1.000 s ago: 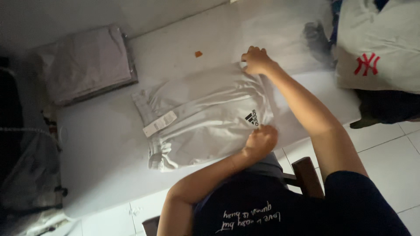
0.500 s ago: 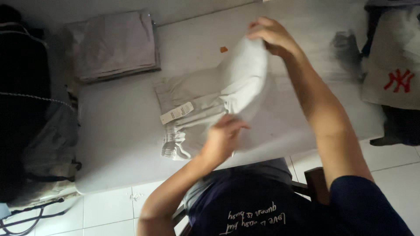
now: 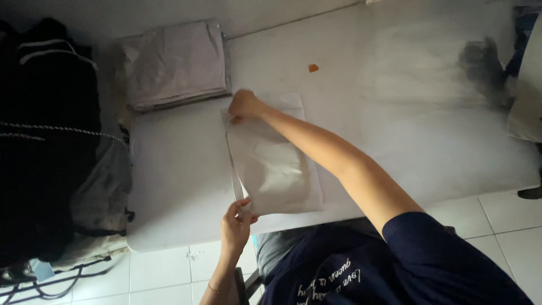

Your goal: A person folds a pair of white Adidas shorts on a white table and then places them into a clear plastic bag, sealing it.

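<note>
One white table [image 3: 395, 141] fills most of the view, its surface covered in pale cloth with one dark smudge [image 3: 480, 62] near the far right end. At the left stands one dark heap of bags and clothing [image 3: 51, 147]. On the table's far left corner lies one folded grey stack [image 3: 175, 62], apart from the rest. In the middle, near the front edge, lies one folded white garment [image 3: 274, 164], flat on the table. Two hands work on it. The right hand [image 3: 244, 105] is closed on the garment's far corner, fingers curled into the cloth. The left hand [image 3: 236, 223] pinches the near corner at the table's edge, fingers together on the fabric. One small orange scrap [image 3: 313, 68] sits alone beyond the garment.
</note>
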